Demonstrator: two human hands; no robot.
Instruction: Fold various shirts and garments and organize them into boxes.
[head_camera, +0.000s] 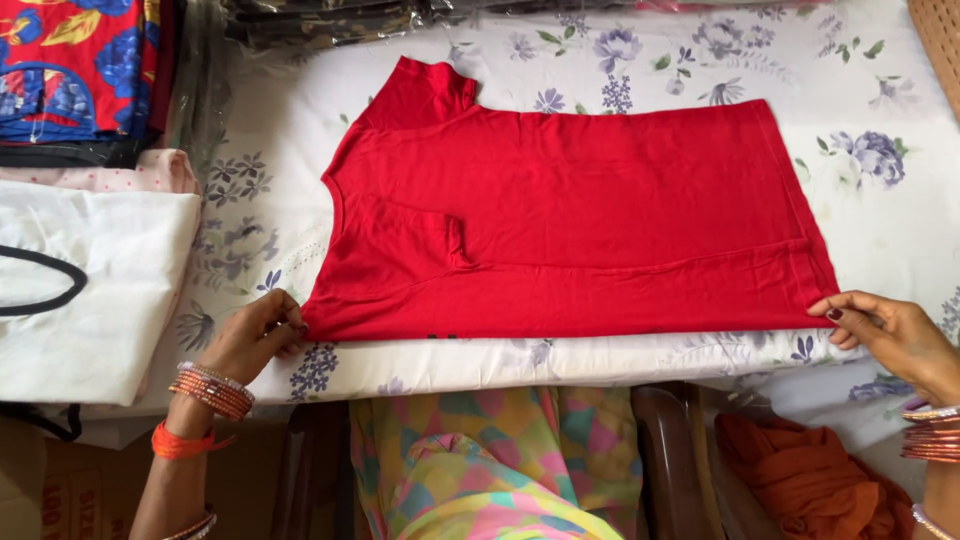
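Red t-shirt (570, 220) lying flat on floral-sheet bench (880, 200), both hands pinching its near edge.

Shirt is lying sideways, neck toward left, hem toward right, near long side folded in. Left hand (255, 335) is pinching the shoulder-end corner, grip narrow on fabric; right hand (890, 335) is pinching the hem-end corner, grip narrow on fabric too. Bangles showing on both wrists. White bag (90, 290) with black handle sitting left of shirt, printed red-blue cloth stack (70, 60) behind it. Orange cloth (800, 480) lying below the bench edge, at right.
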